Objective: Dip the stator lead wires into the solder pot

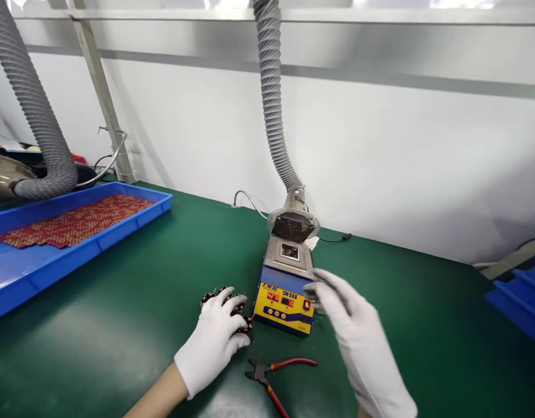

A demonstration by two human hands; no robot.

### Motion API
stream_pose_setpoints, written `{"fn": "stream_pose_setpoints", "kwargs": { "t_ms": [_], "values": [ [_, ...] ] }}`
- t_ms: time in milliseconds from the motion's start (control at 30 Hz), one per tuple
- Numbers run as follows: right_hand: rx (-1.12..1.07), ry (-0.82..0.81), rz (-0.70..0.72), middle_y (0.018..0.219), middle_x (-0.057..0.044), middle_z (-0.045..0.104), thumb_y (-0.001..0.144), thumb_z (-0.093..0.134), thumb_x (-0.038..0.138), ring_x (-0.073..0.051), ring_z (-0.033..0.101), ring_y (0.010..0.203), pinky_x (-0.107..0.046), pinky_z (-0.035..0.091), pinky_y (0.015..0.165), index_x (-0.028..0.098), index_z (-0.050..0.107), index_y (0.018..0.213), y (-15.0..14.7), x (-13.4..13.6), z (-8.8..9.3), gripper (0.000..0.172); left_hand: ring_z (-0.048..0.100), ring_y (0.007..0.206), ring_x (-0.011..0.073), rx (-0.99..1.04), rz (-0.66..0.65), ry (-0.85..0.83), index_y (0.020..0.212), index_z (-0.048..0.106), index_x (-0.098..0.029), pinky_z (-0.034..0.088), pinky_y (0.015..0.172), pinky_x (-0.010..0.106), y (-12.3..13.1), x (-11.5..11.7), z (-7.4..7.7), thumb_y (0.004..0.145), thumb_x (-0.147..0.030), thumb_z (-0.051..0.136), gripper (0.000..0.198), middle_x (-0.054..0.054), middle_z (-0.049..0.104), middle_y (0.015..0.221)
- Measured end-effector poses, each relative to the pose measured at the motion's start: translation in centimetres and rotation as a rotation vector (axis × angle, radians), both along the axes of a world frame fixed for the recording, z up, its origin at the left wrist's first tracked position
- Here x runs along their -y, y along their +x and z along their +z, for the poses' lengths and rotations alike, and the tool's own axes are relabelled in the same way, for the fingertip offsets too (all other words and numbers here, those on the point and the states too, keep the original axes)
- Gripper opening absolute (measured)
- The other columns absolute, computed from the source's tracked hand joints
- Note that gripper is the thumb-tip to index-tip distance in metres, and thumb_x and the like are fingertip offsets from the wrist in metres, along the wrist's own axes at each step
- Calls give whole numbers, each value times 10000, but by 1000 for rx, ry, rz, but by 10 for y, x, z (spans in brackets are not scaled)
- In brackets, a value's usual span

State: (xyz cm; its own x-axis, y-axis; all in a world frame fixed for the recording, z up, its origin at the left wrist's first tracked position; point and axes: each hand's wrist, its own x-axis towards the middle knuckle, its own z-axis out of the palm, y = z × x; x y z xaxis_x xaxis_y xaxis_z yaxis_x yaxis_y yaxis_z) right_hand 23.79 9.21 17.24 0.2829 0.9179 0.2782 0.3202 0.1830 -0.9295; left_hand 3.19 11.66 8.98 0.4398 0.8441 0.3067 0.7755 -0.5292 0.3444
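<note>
My left hand (217, 334), in a white glove, rests on the green table with its fingers spread over several small round black parts with copper-coloured spots (243, 325). The glove partly hides them. To their right stands a blue and yellow solder pot (284, 307) with lit red digits and a small square well (290, 251) on its metal top. My right hand (349, 319), also gloved, hovers at the pot's right edge, slightly blurred. Its grey-stained fingers look apart, and I see nothing held in them. Red-handled cutting pliers (271, 371) lie opened in front of the pot.
A blue tray (162, 203) at the left holds rows of red and tan parts (88, 220). Behind the pot, a grey extraction hose (271, 87) comes down to a round hood (313, 223). Another hose (36, 110) hangs at left. Blue bins (522, 296) stand at the right edge.
</note>
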Motion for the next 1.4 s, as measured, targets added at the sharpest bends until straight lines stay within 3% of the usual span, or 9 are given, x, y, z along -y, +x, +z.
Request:
{"fn": "stream_pose_setpoints", "kwargs": {
  "t_ms": [133,233,400,500,733,933,1033,1300,1400],
  "values": [
    [-171,-19,461,1182,-98,630,744,617,513,-269,555,1122,-431,442,959,232,612,1115,-15,3,-2,466,254,1338,299,409,-229,-86,903,605,-279,313,1047,543,9,7,53,835,-252,521,112,27,427,1380],
    [-486,118,483,1124,-78,658,735,669,461,-240,588,1065,-372,485,909,238,650,1012,-24,4,-3,357,429,1228,238,644,-382,-37,985,571,-284,403,1010,409,29,8,76,856,-289,484,155,46,501,1290],
    [-651,305,206,913,-32,710,656,758,419,-187,647,867,-299,529,803,258,665,833,-30,7,-5,256,516,1137,269,523,-219,350,1218,438,-335,481,919,418,62,0,65,723,-226,672,558,76,523,1266],
    [-485,364,145,895,-57,703,702,724,382,-204,644,862,-315,535,794,237,690,776,-20,5,-9,166,571,1050,265,528,-225,451,1176,496,-334,509,864,402,65,-1,60,730,-273,685,489,75,592,1172],
    [-518,453,402,690,-23,644,779,630,415,-193,634,677,-354,560,660,263,665,688,18,0,-8,180,575,1022,285,652,-167,-538,979,637,-291,480,917,396,53,8,75,484,-185,785,528,29,605,1112],
    [-630,313,375,900,-29,709,667,749,411,-213,659,862,-359,522,828,290,690,858,4,6,-5,233,615,895,222,755,-281,40,885,659,-314,517,800,297,49,2,75,398,-114,843,558,-8,654,943],
    [-720,142,471,994,-73,700,555,814,450,-259,636,953,-379,493,869,239,669,960,-25,10,-5,479,599,959,192,722,-331,321,1025,611,-375,488,858,277,50,3,74,507,-58,777,629,-21,659,1021],
    [-990,-23,536,910,-59,706,532,854,319,-228,667,840,-349,545,758,214,692,918,-36,9,-9,432,598,955,173,862,-379,69,864,678,-294,473,854,243,42,-2,80,836,-310,577,106,-5,685,918],
    [-1017,-159,659,785,-44,704,510,869,305,-186,680,696,-260,545,596,189,696,928,-30,10,-8,467,617,871,190,1141,-184,-8,678,622,-223,499,740,237,37,-5,80,856,-399,533,266,13,653,744]
  ]
}}
